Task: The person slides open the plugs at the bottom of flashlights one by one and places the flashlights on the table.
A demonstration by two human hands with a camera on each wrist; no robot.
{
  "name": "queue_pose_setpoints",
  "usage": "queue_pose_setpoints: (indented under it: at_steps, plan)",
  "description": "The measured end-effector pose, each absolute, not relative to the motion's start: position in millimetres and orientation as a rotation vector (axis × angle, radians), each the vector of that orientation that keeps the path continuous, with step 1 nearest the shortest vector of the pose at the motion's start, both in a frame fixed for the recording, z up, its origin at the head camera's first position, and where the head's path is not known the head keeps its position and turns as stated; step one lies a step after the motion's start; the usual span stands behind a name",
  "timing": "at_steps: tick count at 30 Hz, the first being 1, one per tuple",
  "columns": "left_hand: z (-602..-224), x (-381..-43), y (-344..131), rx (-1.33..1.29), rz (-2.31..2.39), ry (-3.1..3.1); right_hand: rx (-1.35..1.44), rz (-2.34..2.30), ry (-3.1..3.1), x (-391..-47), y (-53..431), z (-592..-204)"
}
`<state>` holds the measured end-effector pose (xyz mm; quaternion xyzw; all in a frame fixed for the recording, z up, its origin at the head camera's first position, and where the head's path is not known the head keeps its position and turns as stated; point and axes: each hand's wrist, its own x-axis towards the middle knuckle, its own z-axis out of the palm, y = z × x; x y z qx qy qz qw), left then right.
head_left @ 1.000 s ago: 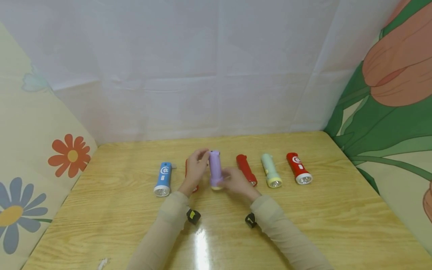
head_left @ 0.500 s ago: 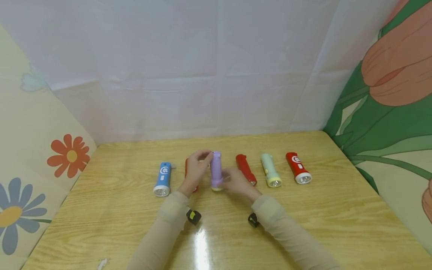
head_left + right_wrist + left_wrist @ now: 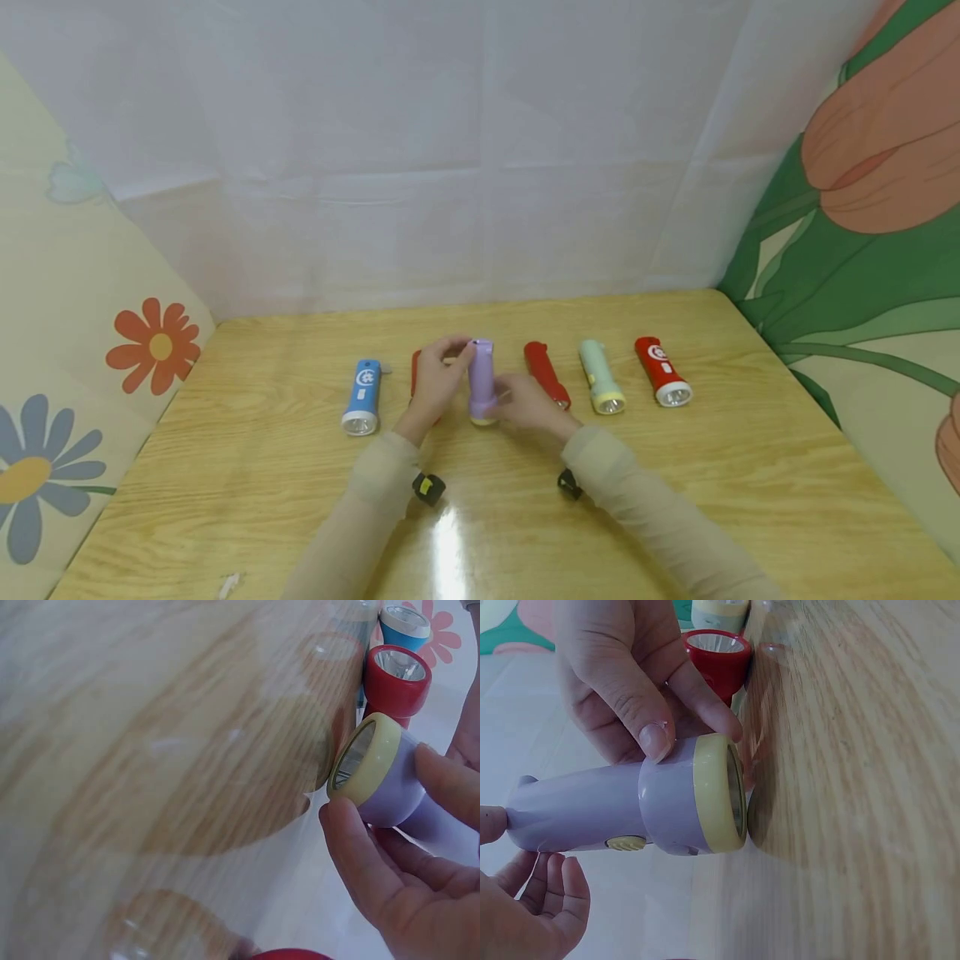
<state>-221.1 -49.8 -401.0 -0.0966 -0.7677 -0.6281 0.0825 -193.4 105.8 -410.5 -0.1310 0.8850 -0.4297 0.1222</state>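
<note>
A purple flashlight (image 3: 482, 379) with a yellow head rim stands nearly upright, lens end down, close over the table. My left hand (image 3: 437, 375) pinches its tail end between thumb and fingers. Lower down, my right hand (image 3: 528, 406) grips the flashlight's head, thumb on one side and fingers on the other, as the right wrist view shows. A yellow switch (image 3: 626, 843) is visible on the body in the left wrist view. Partly hidden behind my left hand lies a red flashlight (image 3: 416, 367); another red flashlight (image 3: 546, 372) lies just beyond my right hand.
A blue flashlight (image 3: 362, 396) lies at the left of the row. To the right lie a pale green flashlight (image 3: 600, 379) and a red flashlight with a white rim (image 3: 662, 372). The wooden table (image 3: 247, 483) ends at a white cloth (image 3: 480, 233) behind.
The purple flashlight has shifted slightly to the right and a little towards me, with both hands staying on it. The other flashlights keep their places.
</note>
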Motion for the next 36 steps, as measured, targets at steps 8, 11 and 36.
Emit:
queue_pose_setpoints:
  at_steps: [8,11,36]
  plan:
    - [-401,-217,-53,-0.295,-1.884,-2.293,-0.435,-1.215,2.611,-195,108,-413]
    - [-401,-215,-55,-0.316,-1.879,-2.290,-0.456,-1.188,2.620,-196,109,-414]
    - [-398,-203,-60,-0.450,-1.791,-2.354,-0.640,-1.172,2.681,-196,111,-420]
